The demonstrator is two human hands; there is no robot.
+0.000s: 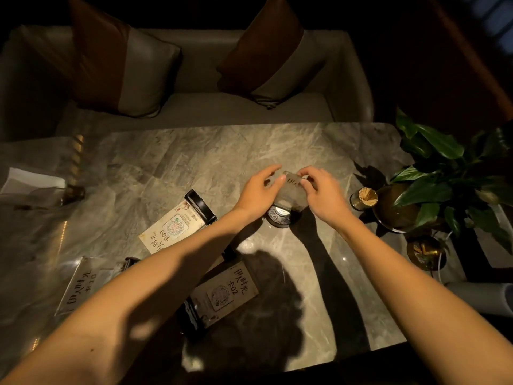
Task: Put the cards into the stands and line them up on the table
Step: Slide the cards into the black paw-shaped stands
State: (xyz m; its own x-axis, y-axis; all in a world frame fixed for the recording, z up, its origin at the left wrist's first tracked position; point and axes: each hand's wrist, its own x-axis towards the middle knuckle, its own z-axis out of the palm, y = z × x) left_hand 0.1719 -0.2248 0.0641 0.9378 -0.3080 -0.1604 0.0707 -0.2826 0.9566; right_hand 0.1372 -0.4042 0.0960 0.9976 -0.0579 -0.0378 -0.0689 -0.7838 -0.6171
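Note:
A clear card [291, 190] stands upright in a dark round stand [279, 216] at the middle right of the marble table [194, 159]. My left hand [259, 190] pinches its left edge and my right hand [322, 190] pinches its top right corner. A cream card marked 09 [172, 227] lies flat in a black stand [201, 207] left of my left wrist. Another card marked 02 [224, 291] lies flat in its stand [190, 319] under my left forearm. A third clear card marked 10 [83, 282] lies at the near left.
A pot plant [444, 173] in a brass bowl, a toothpick holder [363, 198] and a small brass dish [426, 251] crowd the table's right edge. A napkin holder [33, 182] sits at the far left. A sofa with two cushions [125, 68] lies beyond the table.

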